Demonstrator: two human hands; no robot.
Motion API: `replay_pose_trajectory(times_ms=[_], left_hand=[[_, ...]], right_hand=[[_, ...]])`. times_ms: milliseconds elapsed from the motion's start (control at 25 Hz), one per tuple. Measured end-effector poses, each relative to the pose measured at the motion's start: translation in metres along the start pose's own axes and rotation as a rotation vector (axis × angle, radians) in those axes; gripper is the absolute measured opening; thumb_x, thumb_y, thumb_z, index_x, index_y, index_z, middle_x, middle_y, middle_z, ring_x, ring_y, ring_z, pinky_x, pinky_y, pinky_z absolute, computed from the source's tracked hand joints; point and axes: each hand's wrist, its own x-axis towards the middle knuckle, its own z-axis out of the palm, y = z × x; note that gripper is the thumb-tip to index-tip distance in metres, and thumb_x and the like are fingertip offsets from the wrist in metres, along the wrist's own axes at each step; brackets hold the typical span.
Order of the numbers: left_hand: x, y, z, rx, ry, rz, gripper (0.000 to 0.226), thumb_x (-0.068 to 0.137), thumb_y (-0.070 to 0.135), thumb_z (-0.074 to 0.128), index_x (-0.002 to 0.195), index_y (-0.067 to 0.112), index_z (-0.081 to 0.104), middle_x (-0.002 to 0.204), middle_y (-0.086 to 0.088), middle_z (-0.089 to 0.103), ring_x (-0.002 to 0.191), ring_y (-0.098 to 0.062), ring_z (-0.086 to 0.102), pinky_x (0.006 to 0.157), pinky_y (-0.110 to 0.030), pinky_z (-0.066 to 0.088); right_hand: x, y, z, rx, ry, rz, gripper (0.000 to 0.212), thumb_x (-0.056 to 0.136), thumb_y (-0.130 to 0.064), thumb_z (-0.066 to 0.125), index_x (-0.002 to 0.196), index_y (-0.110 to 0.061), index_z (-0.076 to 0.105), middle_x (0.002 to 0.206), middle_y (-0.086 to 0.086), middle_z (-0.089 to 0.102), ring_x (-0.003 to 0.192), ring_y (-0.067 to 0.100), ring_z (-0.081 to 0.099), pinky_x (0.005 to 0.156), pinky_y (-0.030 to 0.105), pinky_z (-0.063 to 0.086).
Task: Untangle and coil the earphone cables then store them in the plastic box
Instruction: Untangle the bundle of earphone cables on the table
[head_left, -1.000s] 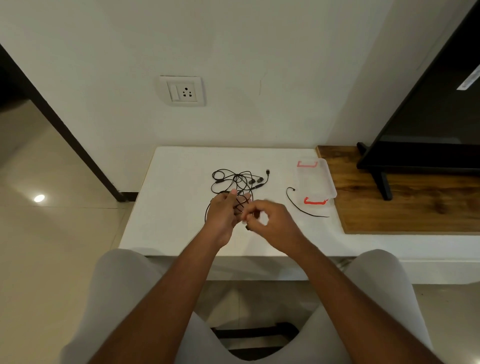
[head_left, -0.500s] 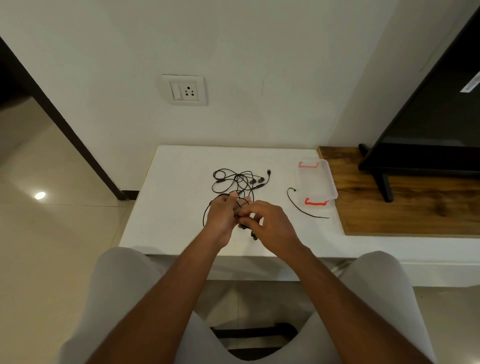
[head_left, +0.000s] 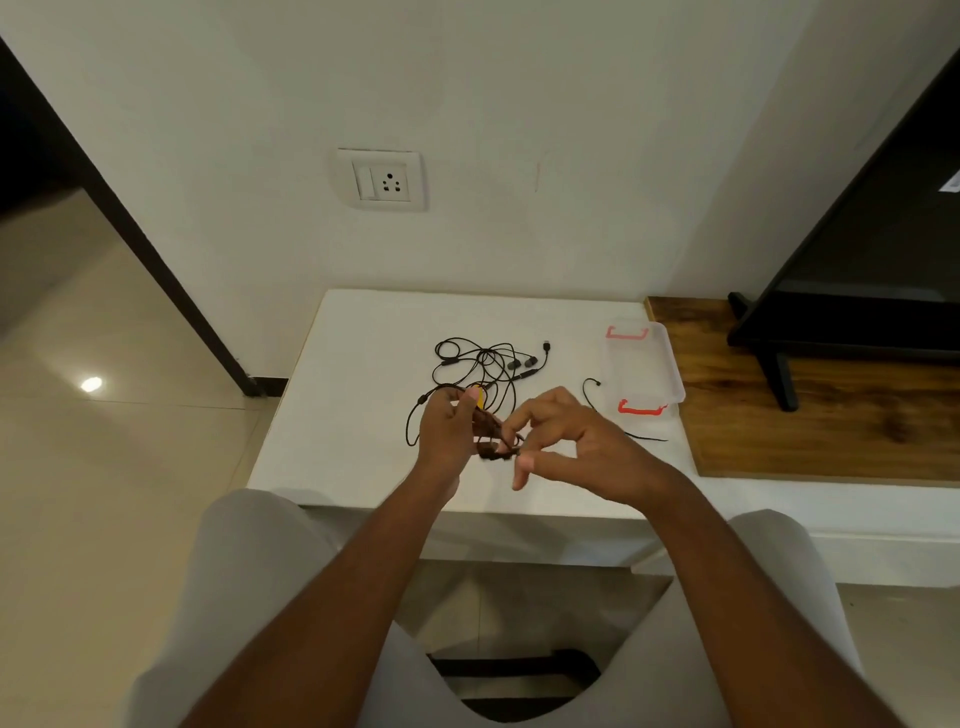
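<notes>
Progress: early, by my reading. Most of the earphone cables (head_left: 488, 366) lie as one loose tangle on the bench (head_left: 353, 395) just beyond the hands, earbuds and plug at its far right edge. Nothing on the bench is coiled. The plastic box (head_left: 644, 364), clear with red clips, sits beyond and to the right of the right hand; no cable shows in it. One loose strand (head_left: 587, 400) lies apart, between the right hand and the box.

Left to do: free the knot, coil each cable, box them.

Pose: both forearms reach forward, hands raised just above the bench's near half, close together. The left hand (head_left: 445, 434) grips a section of cable, thumb up; a loop hangs out past its left side. The right hand (head_left: 576, 447) pinches the same dark bunch with thumb and forefinger, other fingers curled loosely. Exact strand held: cannot tell.
</notes>
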Motion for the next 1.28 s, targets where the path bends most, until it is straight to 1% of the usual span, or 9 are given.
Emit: replay_pose_trajectory(times_ms=[120,240,360,520,640,760,920,1040,1280], left_hand=[[-0.002,-0.001,0.003,-0.044,-0.064,0.009,0.027,0.102,0.027,0.046,0.108,0.000,0.048,0.066,-0.002,0.071,0.060,-0.017,0.069,0.056,-0.034,0.057],[-0.003,0.000,0.005,-0.107,-0.089,-0.020,0.022,0.103,0.025,0.045,0.107,0.003,0.047,0.061,-0.005,0.068,0.053,-0.022,0.067,0.050,-0.034,0.057],[-0.001,-0.001,0.001,-0.145,-0.034,-0.037,0.021,0.104,0.024,0.042,0.109,0.004,0.046,0.067,-0.011,0.069,0.049,-0.025,0.066,0.045,-0.030,0.053],[0.007,0.001,-0.011,-0.175,0.040,-0.045,0.019,0.104,0.023,0.045,0.104,0.005,0.047,0.072,-0.016,0.068,0.048,-0.026,0.066,0.047,-0.029,0.055],[0.011,0.001,-0.015,-0.185,0.054,-0.051,0.017,0.102,0.022,0.049,0.100,0.005,0.048,0.065,-0.012,0.065,0.043,-0.024,0.061,0.041,-0.024,0.045],[0.010,0.002,-0.012,-0.141,0.062,-0.051,0.017,0.101,0.022,0.051,0.097,0.006,0.050,0.063,-0.010,0.062,0.040,-0.020,0.058,0.039,-0.022,0.039],[0.012,0.002,-0.012,-0.157,0.082,-0.057,0.017,0.101,0.022,0.051,0.097,0.005,0.051,0.066,-0.011,0.064,0.044,-0.021,0.057,0.038,-0.021,0.036],[0.012,0.002,-0.011,-0.145,0.048,-0.028,0.018,0.102,0.023,0.049,0.093,0.006,0.048,0.075,-0.013,0.071,0.039,-0.020,0.055,0.037,-0.021,0.030],[0.012,0.001,-0.017,-0.160,0.000,-0.074,0.018,0.102,0.026,0.048,0.089,0.013,0.048,0.077,-0.009,0.076,0.039,-0.016,0.049,0.038,-0.019,0.031]], right_hand=[[0.001,0.001,-0.008,0.198,0.081,0.080,0.037,0.088,-0.049,0.061,0.072,-0.022,0.079,0.072,0.012,0.067,0.076,0.017,0.056,0.081,0.030,0.048],[0.005,0.014,-0.007,-0.163,0.081,0.243,0.036,0.084,-0.064,0.057,0.086,-0.035,0.079,0.065,0.017,0.061,0.054,0.023,0.044,0.063,0.039,0.043],[0.001,0.013,-0.008,-0.238,-0.021,0.221,0.018,0.094,-0.037,0.060,0.086,-0.034,0.076,0.066,-0.012,0.070,0.068,0.002,0.061,0.086,0.030,0.045],[-0.007,-0.004,-0.016,0.182,0.047,0.092,0.028,0.098,-0.014,0.051,0.118,-0.028,0.066,0.080,-0.002,0.076,0.106,0.003,0.064,0.101,0.020,0.044],[-0.006,0.009,-0.025,0.071,0.061,0.205,0.027,0.097,-0.024,0.055,0.117,-0.013,0.070,0.072,-0.013,0.074,0.102,0.004,0.067,0.107,0.036,0.043],[-0.005,0.020,-0.021,-0.190,0.077,0.272,0.014,0.092,-0.030,0.064,0.089,-0.027,0.077,0.066,-0.017,0.071,0.089,0.002,0.068,0.102,0.037,0.046],[-0.005,0.019,-0.016,0.067,0.233,0.077,0.015,0.091,-0.023,0.061,0.089,-0.024,0.076,0.090,-0.006,0.075,0.094,0.009,0.068,0.089,0.023,0.049],[-0.002,0.018,-0.016,0.073,0.208,-0.028,0.016,0.090,-0.024,0.061,0.091,-0.021,0.077,0.107,-0.009,0.071,0.110,0.012,0.063,0.096,0.023,0.046],[-0.004,0.008,-0.024,0.505,0.347,-0.164,0.020,0.092,-0.035,0.059,0.089,-0.024,0.075,0.098,0.002,0.075,0.105,0.024,0.066,0.097,0.033,0.048]])
